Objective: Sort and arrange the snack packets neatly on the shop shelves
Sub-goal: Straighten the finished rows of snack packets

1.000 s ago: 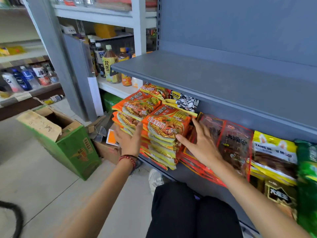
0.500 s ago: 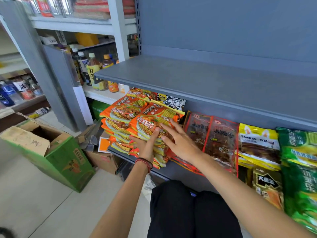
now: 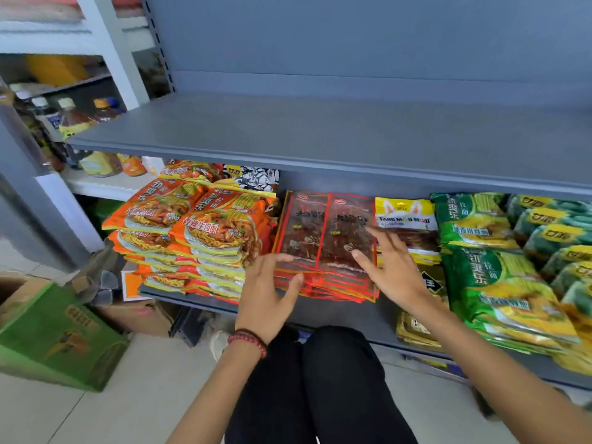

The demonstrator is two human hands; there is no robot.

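Note:
Two stacks of orange noodle packets [image 3: 205, 232] lie at the left end of the lower grey shelf [image 3: 336, 315]. Beside them on the right sits a stack of red see-through snack packets [image 3: 320, 238]. My left hand [image 3: 269, 293] hovers open at the front left corner of that red stack, fingers spread. My right hand [image 3: 390, 267] is open at the stack's right side, fingertips close to or touching its top packet. Further right lie yellow packets [image 3: 407, 219] and green noodle packets [image 3: 487, 277].
An upper grey shelf [image 3: 320, 136] juts out above the packets. A green cardboard box [image 3: 61, 338] and brown cartons [image 3: 141, 315] stand on the tiled floor at left. Drink bottles [image 3: 73, 120] fill the white shelving behind. My black-trousered knees [image 3: 320, 379] are below my hands.
Both hands left the orange noodle stacks and moved right to either side of the red packet stack. The view also shifted right and closer to the shelf.

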